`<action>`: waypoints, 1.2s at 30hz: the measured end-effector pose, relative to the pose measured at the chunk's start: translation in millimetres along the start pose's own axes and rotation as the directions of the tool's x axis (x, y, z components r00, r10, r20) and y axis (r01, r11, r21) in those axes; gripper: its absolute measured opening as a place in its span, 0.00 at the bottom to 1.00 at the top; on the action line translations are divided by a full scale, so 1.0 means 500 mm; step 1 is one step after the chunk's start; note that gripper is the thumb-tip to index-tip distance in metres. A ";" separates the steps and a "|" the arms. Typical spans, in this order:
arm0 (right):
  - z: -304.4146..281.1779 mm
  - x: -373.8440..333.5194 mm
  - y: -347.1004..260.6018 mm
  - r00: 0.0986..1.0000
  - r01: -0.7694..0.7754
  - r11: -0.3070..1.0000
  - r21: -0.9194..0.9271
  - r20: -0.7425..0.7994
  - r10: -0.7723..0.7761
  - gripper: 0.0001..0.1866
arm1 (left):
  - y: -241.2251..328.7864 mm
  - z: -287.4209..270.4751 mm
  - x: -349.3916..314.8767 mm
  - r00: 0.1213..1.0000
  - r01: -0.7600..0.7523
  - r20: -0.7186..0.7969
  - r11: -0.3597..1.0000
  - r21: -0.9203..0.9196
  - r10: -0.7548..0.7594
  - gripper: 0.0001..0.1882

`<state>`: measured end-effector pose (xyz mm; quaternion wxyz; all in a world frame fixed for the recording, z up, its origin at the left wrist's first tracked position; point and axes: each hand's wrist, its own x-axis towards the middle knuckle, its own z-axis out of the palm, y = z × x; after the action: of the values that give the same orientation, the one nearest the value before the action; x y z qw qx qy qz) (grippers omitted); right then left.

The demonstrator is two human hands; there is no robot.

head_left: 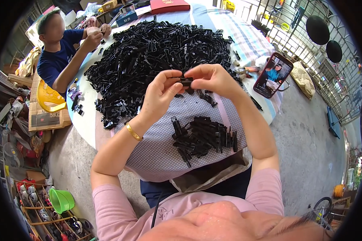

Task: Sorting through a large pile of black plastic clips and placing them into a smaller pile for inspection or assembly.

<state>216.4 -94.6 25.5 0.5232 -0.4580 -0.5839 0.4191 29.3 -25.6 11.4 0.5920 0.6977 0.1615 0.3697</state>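
Observation:
Over the near side of the big heap, my left hand (165, 92) and my right hand (213, 80) meet, both closed. Between their fingertips is a small black plastic part (185, 82), partly covered by the fingers. Its exact kind is too small to make out. Beyond and to the left spreads a large heap of black plastic parts (149, 52), many of them long and narrow. Closer to me, a smaller pile of similar black parts (205, 136) lies on a dotted cloth (149, 154). An open sack (225, 170) shows between the table edge and my lap.
Across the table at left, a person (54, 56) holds something in both hands. A phone (273, 75) stands at right, showing a video. A red box (169, 5) and a blue box (124, 18) lie at the back. A green bucket (61, 201) sits lower left.

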 end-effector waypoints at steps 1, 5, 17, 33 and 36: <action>-0.018 0.001 -0.003 0.999 -0.023 0.998 -0.062 0.035 0.025 0.17 | -0.003 -0.001 0.000 0.997 0.070 0.036 0.996 -0.049 -0.068 0.13; -0.062 0.003 0.020 0.994 -0.105 0.857 -0.504 -0.043 0.097 0.12 | -0.004 0.011 -0.012 0.889 0.201 0.401 0.975 0.097 -0.224 0.08; 0.024 -0.002 0.064 0.990 -0.127 0.371 -0.920 -0.141 -0.011 0.16 | -0.084 0.019 0.034 0.953 -0.292 0.213 0.468 0.834 0.215 0.08; 0.040 0.001 0.019 0.977 -0.030 0.958 0.286 -0.193 0.088 0.13 | -0.051 -0.006 0.030 0.984 0.176 0.039 0.888 -0.426 -0.176 0.07; 0.052 0.000 0.025 0.980 0.010 0.986 0.167 -0.199 0.023 0.12 | -0.042 -0.007 0.030 0.987 0.160 0.014 0.955 -0.250 -0.162 0.06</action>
<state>191.7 -92.1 10.6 0.6144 -0.4543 -0.4896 0.4200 41.4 -8.1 -3.4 0.7030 0.6004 0.1720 0.3401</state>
